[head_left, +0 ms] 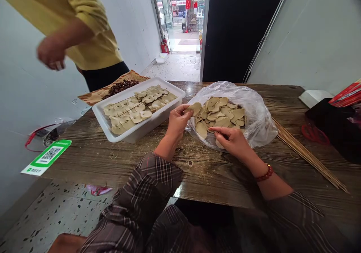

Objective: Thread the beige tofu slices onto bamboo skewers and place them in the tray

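My left hand (177, 122) pinches a flat beige slice (195, 109) at the left edge of a clear plastic bag (261, 127). Many similar beige slices (222, 110) lie heaped in the opened bag. Over the heap's near side, my right hand (232, 140) has its thumb and fingers closed together; what they hold, if anything, I cannot make out. Left of my hands stands a white plastic tray (141, 131) with beige slices threaded on thin sticks (132, 110).
Bamboo skewers (310, 155) lie on the wooden table (197, 178), right of the bag. Dark red pieces (121, 87) rest on patterned paper behind the tray. A black box (329, 121) stands far right. A person in a yellow top (93, 46) is beyond the table, one hand blurred.
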`<move>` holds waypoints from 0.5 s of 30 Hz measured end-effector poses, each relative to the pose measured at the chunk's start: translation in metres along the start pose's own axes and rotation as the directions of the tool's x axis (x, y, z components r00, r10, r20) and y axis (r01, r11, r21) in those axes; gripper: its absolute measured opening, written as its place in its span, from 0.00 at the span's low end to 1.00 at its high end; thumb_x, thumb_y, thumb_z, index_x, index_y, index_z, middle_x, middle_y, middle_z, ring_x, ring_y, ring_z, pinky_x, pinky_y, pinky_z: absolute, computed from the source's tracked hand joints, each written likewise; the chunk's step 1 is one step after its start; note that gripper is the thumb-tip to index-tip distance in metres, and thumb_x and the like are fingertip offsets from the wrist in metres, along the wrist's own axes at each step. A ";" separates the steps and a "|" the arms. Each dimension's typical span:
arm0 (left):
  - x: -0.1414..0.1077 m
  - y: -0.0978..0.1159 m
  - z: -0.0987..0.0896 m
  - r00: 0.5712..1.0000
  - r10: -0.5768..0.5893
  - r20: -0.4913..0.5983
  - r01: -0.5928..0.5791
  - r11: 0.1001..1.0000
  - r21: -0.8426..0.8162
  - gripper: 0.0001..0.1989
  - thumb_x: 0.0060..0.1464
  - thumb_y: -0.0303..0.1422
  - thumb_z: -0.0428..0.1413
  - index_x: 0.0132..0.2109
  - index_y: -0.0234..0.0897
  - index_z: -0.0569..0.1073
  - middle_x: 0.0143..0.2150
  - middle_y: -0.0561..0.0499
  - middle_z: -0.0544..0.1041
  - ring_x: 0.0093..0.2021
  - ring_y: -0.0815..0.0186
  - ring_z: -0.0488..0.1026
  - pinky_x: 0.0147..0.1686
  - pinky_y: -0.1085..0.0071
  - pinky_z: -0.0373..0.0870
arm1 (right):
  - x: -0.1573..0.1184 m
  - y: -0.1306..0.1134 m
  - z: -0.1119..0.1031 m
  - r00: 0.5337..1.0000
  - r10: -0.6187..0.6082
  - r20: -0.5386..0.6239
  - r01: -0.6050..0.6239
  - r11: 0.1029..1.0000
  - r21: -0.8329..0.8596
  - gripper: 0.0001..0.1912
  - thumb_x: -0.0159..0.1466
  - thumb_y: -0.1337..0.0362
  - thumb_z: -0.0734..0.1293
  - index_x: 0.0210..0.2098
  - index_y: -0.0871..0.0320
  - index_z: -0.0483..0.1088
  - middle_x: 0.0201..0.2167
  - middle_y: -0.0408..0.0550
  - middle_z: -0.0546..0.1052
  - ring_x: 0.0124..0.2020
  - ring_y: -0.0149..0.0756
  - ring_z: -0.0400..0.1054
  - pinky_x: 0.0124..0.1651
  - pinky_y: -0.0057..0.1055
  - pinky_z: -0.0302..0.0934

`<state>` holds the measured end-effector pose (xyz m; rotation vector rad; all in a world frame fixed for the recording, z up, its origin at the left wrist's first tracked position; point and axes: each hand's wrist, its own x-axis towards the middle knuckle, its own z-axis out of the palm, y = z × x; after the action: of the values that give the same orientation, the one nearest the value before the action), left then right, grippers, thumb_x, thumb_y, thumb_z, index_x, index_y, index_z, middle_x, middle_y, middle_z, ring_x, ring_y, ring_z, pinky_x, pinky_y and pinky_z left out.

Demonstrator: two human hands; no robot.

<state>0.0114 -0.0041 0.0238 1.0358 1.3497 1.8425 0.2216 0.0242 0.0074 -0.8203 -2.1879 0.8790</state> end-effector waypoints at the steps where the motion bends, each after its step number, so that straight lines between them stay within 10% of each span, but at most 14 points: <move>1: 0.000 0.000 0.000 1.000 -0.001 -0.002 0.001 1.000 -0.005 0.05 0.42 0.31 0.63 0.30 0.35 0.78 0.26 0.54 0.75 0.27 0.73 0.65 0.31 0.73 0.64 | 0.000 0.000 0.000 1.000 -0.003 -0.002 0.003 1.000 0.004 0.18 0.63 0.64 0.62 0.45 0.61 0.81 0.25 0.46 0.80 0.19 0.28 0.60 0.24 0.26 0.54; 15: -0.002 0.000 0.004 1.000 -0.004 0.017 0.003 0.997 0.079 0.06 0.43 0.31 0.63 0.32 0.34 0.78 0.27 0.54 0.74 0.29 0.71 0.65 0.32 0.73 0.62 | 0.000 0.003 0.002 0.999 -0.033 -0.034 0.031 0.998 -0.050 0.17 0.63 0.65 0.62 0.45 0.59 0.81 0.33 0.48 0.83 0.22 0.30 0.66 0.27 0.27 0.59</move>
<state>0.0156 -0.0044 0.0242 1.0870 1.4232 1.7860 0.2207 0.0253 0.0043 -0.8164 -2.1945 0.7919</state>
